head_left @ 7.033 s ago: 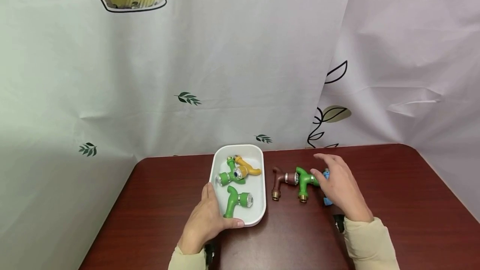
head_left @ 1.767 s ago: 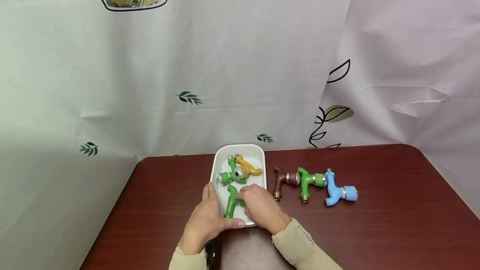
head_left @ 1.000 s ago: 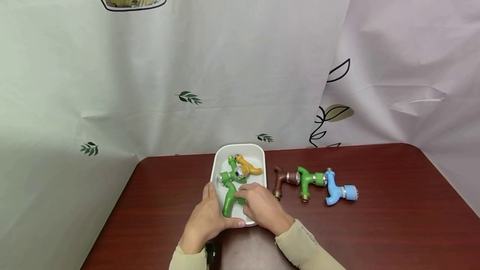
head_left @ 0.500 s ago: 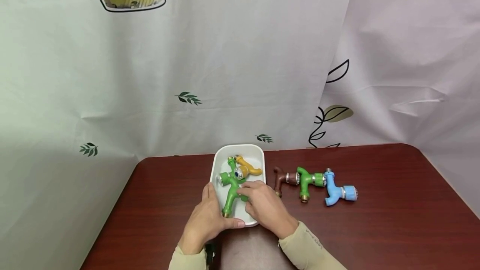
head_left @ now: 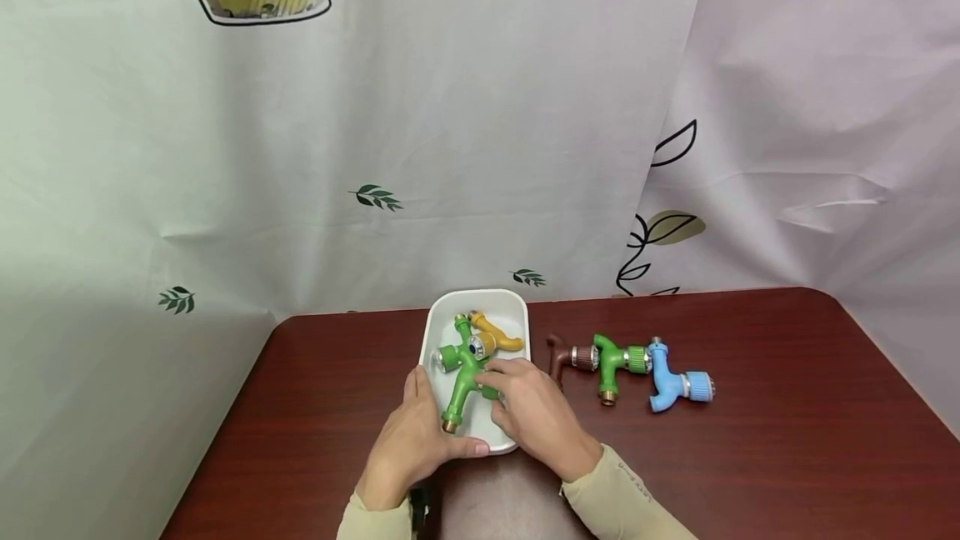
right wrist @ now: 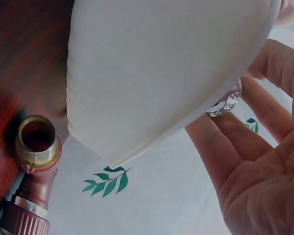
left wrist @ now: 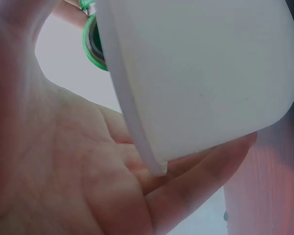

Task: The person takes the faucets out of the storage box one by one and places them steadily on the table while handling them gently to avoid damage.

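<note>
A white plastic tray (head_left: 480, 298) stands on the table, holding two green taps and a yellow one. My left hand (head_left: 411, 440) grips its near left corner, thumb on the front rim and fingers along the side wall. My right hand (head_left: 536, 415) reaches over the tray's right wall and grips the nearer green tap (head_left: 462, 390) by its knob side. That tap slants with its brass threaded end toward my left thumb, and its knob is mostly hidden by my fingers. Behind it lie the other green tap (head_left: 450, 357) and the yellow tap (head_left: 497, 336), which overlap.
To the right of the tray, a brown tap (head_left: 557, 352), a third green tap (head_left: 611, 365) and a blue tap (head_left: 666, 382) lie in a row on the dark red wooden table (head_left: 780, 407). A pale printed curtain (head_left: 495, 107) hangs behind the table's far edge.
My right hand has moved from beside the blue tap into the tray and taken hold of the nearer green tap. That tap has shifted back against the other green one. My left hand stays put.
</note>
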`<state>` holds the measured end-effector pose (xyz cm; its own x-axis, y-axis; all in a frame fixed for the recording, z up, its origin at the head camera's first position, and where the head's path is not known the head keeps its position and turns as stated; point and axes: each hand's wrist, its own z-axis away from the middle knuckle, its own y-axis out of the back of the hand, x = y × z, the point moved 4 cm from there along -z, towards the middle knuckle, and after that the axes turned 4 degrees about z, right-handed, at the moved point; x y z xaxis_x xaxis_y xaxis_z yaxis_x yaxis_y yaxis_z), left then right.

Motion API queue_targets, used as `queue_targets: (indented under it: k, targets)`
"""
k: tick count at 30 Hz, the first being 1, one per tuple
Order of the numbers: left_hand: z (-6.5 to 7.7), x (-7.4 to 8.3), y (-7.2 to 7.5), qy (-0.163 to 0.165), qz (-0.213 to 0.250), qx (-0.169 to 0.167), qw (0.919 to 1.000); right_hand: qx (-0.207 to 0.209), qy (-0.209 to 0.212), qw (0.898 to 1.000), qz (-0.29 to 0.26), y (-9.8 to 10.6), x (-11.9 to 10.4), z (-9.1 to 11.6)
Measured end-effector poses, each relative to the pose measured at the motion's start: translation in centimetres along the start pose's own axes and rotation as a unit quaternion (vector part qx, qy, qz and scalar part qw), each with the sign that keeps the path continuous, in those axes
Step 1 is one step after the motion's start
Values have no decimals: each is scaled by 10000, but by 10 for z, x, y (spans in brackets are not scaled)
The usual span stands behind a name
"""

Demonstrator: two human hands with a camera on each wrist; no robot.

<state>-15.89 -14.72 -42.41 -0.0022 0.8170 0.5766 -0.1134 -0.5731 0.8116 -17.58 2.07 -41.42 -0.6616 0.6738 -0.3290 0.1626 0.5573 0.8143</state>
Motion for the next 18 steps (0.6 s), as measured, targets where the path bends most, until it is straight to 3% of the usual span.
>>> queue_targets:
  k: [18]
  targets:
    - [0,0,0,59,3,-2,10000,257,-189,9990,-305,17,1,9]
